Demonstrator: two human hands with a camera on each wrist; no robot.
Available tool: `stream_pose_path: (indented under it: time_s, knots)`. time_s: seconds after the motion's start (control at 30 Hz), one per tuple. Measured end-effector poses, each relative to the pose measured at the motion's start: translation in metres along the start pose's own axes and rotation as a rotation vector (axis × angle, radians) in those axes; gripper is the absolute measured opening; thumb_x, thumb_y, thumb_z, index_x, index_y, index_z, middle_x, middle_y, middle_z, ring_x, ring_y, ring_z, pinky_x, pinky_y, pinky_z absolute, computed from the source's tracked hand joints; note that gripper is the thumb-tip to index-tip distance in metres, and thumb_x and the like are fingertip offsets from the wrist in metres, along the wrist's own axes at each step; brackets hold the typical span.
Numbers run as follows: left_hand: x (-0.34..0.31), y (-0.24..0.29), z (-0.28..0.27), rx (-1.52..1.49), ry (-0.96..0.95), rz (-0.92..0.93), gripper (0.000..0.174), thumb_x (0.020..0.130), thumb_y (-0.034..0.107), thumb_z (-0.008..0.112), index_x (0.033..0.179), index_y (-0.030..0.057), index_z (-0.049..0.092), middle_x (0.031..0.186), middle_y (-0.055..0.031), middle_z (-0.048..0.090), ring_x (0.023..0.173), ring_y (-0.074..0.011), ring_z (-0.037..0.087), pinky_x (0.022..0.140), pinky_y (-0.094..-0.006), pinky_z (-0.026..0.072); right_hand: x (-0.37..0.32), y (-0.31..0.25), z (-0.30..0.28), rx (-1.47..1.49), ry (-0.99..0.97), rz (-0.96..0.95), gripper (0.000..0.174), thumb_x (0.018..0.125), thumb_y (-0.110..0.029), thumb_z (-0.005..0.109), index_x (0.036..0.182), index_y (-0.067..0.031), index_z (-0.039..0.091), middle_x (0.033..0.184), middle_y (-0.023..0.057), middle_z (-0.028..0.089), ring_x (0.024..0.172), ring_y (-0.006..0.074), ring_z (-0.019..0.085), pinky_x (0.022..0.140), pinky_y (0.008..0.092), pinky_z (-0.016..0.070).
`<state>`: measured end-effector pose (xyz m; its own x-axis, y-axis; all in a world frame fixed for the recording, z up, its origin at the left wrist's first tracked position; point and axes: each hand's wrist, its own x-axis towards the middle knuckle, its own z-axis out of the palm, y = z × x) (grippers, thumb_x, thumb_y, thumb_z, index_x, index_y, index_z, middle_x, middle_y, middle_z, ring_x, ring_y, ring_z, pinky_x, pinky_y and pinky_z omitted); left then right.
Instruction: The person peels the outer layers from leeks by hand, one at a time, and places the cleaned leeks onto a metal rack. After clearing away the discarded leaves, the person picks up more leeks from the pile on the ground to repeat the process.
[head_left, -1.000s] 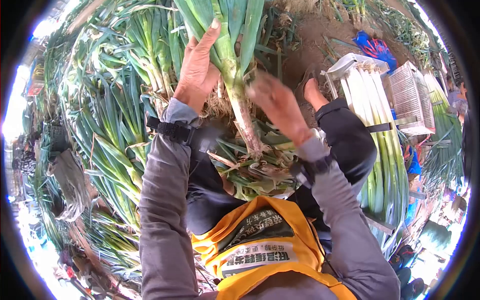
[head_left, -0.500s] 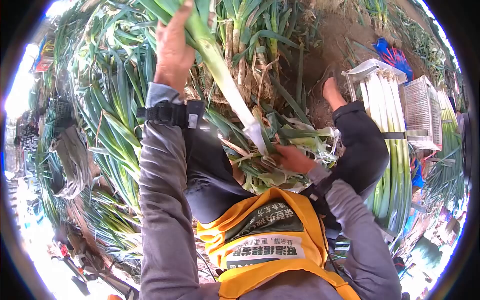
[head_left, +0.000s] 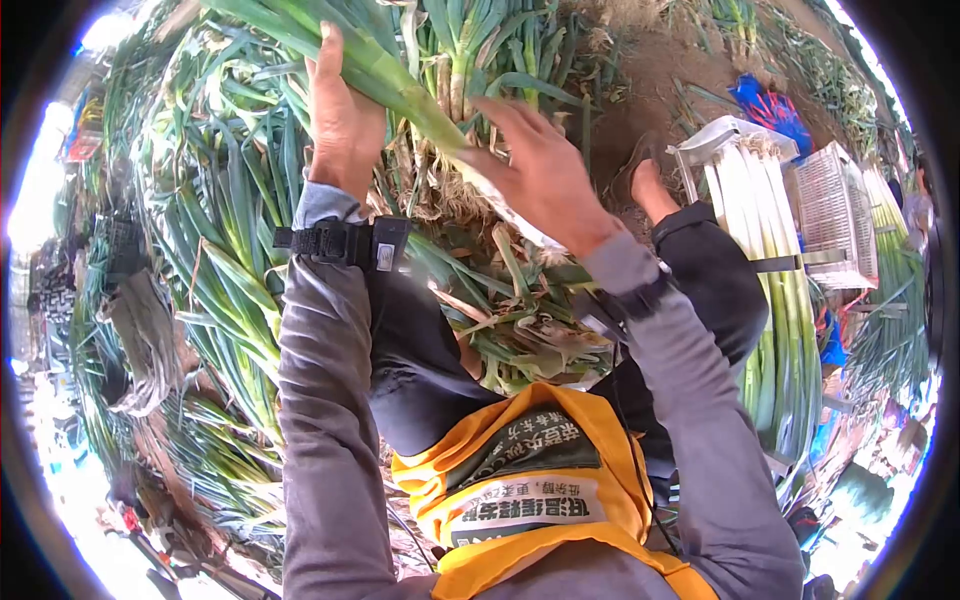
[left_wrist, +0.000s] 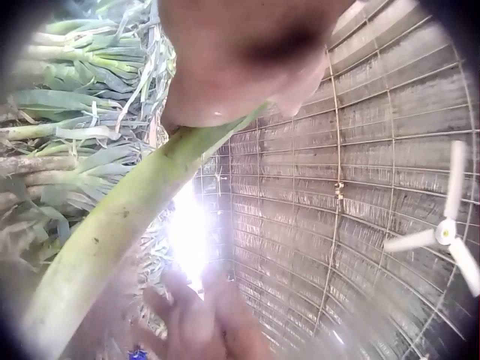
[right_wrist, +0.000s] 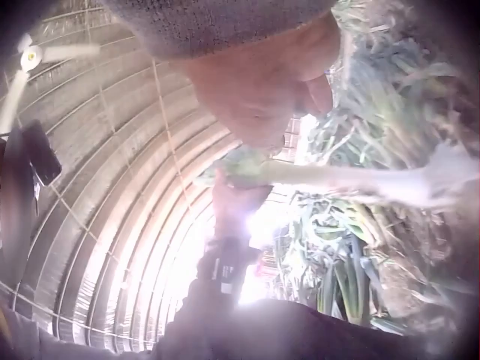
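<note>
A long leek (head_left: pixel 425 112) slants across the head view, its green leaves at the upper left and its pale stalk toward the middle. My left hand (head_left: pixel 345 125) holds it by the leafy part, thumb pointing up along the leaves. Beside the stalk is my right hand (head_left: pixel 548 185), its fingers spread and reaching over the lower half, which it partly hides. The left wrist view has the pale green stalk (left_wrist: pixel 112 225) close up, with the right hand blurred below it. In the right wrist view the white root end (right_wrist: pixel 446 172) points right.
Peeled leaves and scraps (head_left: pixel 540 335) lie between the knees. Unpeeled leeks (head_left: pixel 230 240) are heaped on the left and ahead. On the right, a rack (head_left: pixel 690 150) holds long white leeks, with a white plastic basket (head_left: pixel 835 210) beside it.
The stalk went from brownish and husky to clean and white as my right hand drew down it. That hand has since come back up beside the stalk. My left hand shifted left with the leek.
</note>
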<state>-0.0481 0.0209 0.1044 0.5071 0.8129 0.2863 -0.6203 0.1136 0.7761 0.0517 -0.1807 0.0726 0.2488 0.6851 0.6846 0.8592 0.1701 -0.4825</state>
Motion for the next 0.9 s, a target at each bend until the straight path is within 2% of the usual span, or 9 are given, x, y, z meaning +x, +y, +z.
stream_pose_path:
  time_s: [0.17, 0.27, 0.33, 0.37, 0.4, 0.47, 0.5, 0.77, 0.9]
  knots:
    - [-0.009, 0.002, 0.01, -0.028, -0.079, -0.081, 0.071, 0.094, 0.053, 0.06, 0.141, 0.0061, 0.037, 0.127, -0.0141, 0.047, 0.119, -0.029, 0.047, 0.104, -0.0496, 0.0373, 0.047, 0.006, 0.04, -0.007, 0.006, -0.088, 0.052, 0.086, -0.025, 0.073, 0.127, -0.0015, 0.052, 0.107, 0.0187, 0.063, 0.095, 0.0382, 0.064, 0.081, 0.0436, 0.0541]
    - [-0.011, 0.002, 0.01, 0.024, -0.081, -0.113, 0.079, 0.092, 0.056, 0.062, 0.145, 0.0061, 0.031, 0.134, -0.0187, 0.039, 0.124, -0.0326, 0.043, 0.106, -0.0492, 0.0363, 0.059, 0.017, 0.043, 0.086, 0.061, -0.003, 0.051, 0.089, -0.026, 0.071, 0.129, -0.0007, 0.052, 0.108, 0.018, 0.065, 0.091, 0.0314, 0.068, 0.077, 0.0384, 0.0557]
    - [-0.011, -0.004, 0.014, 0.037, 0.107, -0.035, 0.083, 0.091, 0.059, 0.061, 0.146, 0.0051, 0.03, 0.136, -0.0188, 0.042, 0.127, -0.0331, 0.042, 0.108, -0.052, 0.0352, 0.061, 0.021, 0.034, 0.598, -0.066, 0.234, 0.046, 0.094, -0.027, 0.068, 0.13, -0.0008, 0.054, 0.108, 0.0143, 0.067, 0.085, 0.0196, 0.068, 0.071, 0.0316, 0.0558]
    - [-0.004, -0.01, 0.002, 0.105, 0.09, -0.046, 0.08, 0.092, 0.059, 0.06, 0.144, 0.0045, 0.035, 0.138, -0.0191, 0.044, 0.129, -0.0329, 0.043, 0.11, -0.0521, 0.0353, 0.058, 0.021, 0.03, 0.694, -0.037, 0.263, 0.043, 0.096, -0.026, 0.066, 0.13, -0.0007, 0.056, 0.107, 0.0091, 0.069, 0.084, 0.0114, 0.065, 0.069, 0.0274, 0.0549]
    - [-0.003, -0.011, 0.0, 0.101, 0.094, -0.043, 0.08, 0.092, 0.059, 0.06, 0.144, 0.0045, 0.035, 0.138, -0.0191, 0.044, 0.129, -0.0329, 0.043, 0.11, -0.0521, 0.0353, 0.055, 0.021, 0.027, 0.693, -0.043, 0.26, 0.043, 0.096, -0.026, 0.066, 0.13, -0.0007, 0.056, 0.107, 0.0091, 0.069, 0.084, 0.0114, 0.065, 0.069, 0.0274, 0.0549]
    - [-0.003, -0.014, -0.004, -0.072, -0.03, -0.396, 0.069, 0.095, 0.053, 0.06, 0.141, 0.0045, 0.042, 0.142, -0.0188, 0.045, 0.132, -0.0305, 0.043, 0.113, -0.049, 0.0354, 0.052, 0.019, 0.024, 0.988, -0.105, 0.41, 0.04, 0.095, -0.024, 0.069, 0.127, -0.0011, 0.059, 0.102, 0.0067, 0.069, 0.083, 0.0109, 0.064, 0.069, 0.0281, 0.0549]
    - [0.001, -0.016, -0.001, -0.253, -0.238, -0.401, 0.058, 0.095, 0.044, 0.064, 0.136, 0.0059, 0.049, 0.139, -0.0174, 0.05, 0.129, -0.0289, 0.049, 0.111, -0.046, 0.0402, 0.051, 0.018, 0.026, 1.054, -0.096, 0.482, 0.04, 0.093, -0.022, 0.072, 0.124, 0.0011, 0.061, 0.101, 0.0069, 0.069, 0.085, 0.0113, 0.064, 0.071, 0.0272, 0.0543]
    - [0.012, -0.03, -0.011, -0.31, -0.055, -0.268, 0.037, 0.095, 0.022, 0.068, 0.124, 0.0018, 0.055, 0.116, -0.0147, 0.064, 0.103, -0.0272, 0.065, 0.089, -0.0414, 0.057, 0.057, 0.02, 0.012, 0.896, -0.211, 0.441, 0.039, 0.088, -0.02, 0.076, 0.116, 0.0029, 0.061, 0.101, 0.0082, 0.068, 0.088, 0.0139, 0.064, 0.08, 0.0302, 0.0528]
    - [0.02, -0.014, -0.026, -0.303, 0.01, -0.2, 0.036, 0.093, 0.016, 0.07, 0.119, -0.0028, 0.054, 0.109, -0.0184, 0.062, 0.09, -0.0279, 0.062, 0.079, -0.0391, 0.058, 0.009, 0.002, -0.02, 1.12, -0.13, 0.757, 0.04, 0.094, -0.021, 0.067, 0.126, 0.0009, 0.056, 0.102, 0.0048, 0.067, 0.086, 0.0143, 0.064, 0.076, 0.0271, 0.0514]
